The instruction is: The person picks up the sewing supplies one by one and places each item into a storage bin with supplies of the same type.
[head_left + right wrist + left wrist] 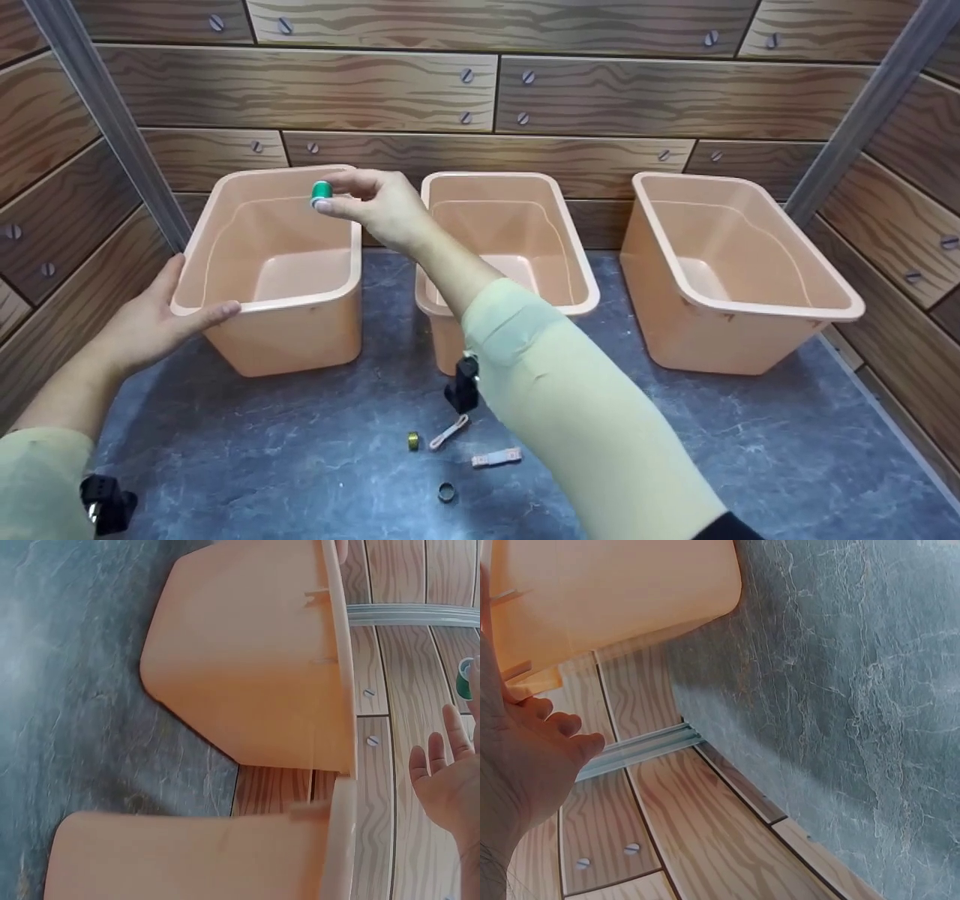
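Note:
My right hand (390, 210) pinches a small spool of green thread (321, 193) between thumb and fingers, up over the left peach plastic bin (285, 337). In the right wrist view the spool (464, 680) shows at the right edge, and the other fingers spread loosely. At that bin's near left corner, my left hand (154, 315) holds the rim, thumb along the front lip and fingers down the outer side. The left wrist view shows those fingers (562, 724) beneath the rim, beside the bin wall (630, 592).
A middle bin (510, 180) and a right bin (720, 337) stand alongside. On the dark marbled table (300, 450) lie a yellow spool (413, 441), a folded pale strip (449, 432), a folded measuring tape (496, 457) and a dark ring (446, 492). Wood-patterned walls (375, 90) enclose the back and sides.

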The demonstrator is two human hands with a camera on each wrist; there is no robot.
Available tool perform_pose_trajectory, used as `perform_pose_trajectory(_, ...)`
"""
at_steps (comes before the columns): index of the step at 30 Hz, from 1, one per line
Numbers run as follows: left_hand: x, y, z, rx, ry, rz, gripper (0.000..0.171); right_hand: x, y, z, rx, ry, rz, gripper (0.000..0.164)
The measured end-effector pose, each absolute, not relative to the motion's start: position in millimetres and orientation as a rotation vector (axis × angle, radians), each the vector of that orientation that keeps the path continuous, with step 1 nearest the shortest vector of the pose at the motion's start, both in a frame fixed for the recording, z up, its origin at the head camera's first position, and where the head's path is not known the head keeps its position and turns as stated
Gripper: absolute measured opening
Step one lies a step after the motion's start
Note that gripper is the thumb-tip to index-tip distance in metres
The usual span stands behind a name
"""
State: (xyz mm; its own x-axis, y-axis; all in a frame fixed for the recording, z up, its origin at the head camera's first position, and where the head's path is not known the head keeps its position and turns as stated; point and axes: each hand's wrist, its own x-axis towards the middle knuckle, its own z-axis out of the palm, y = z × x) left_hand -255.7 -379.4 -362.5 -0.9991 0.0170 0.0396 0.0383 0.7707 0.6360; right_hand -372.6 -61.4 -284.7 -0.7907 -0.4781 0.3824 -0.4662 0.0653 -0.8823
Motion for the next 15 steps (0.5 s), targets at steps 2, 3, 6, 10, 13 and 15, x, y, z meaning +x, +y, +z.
perform_pose_trajectory(2,-256,-378,-361,-0.044,-2.929,-1.054,0.113,-373,-67,-283,-1.019,2.299,-1.889,0.032)
perform_pose_trajectory(3,-256,-378,-361,-0.04,-2.932,-1.056,0.113,-373,-69,-283,-1.018,2.292,-1.901,0.032)
perform_pose_trajectory(6,-255,-378,-361,-0.029,-2.935,-1.069,0.112,-370,-81,-284,-0.969,2.258,-1.948,0.032)
perform_pose_trajectory(10,-254,-381,-363,-0.012,-2.94,-1.078,0.111,-367,-96,-292,-0.875,2.234,-1.975,0.035)
perform_pose_trajectory(13,-255,-380,-363,-0.016,-2.942,-1.077,0.11,-366,-100,-299,-0.824,2.278,-1.937,0.036)
perform_pose_trajectory(15,-256,-378,-362,-0.023,-2.944,-1.069,0.11,-365,-101,-303,-0.794,2.311,-1.911,0.037)
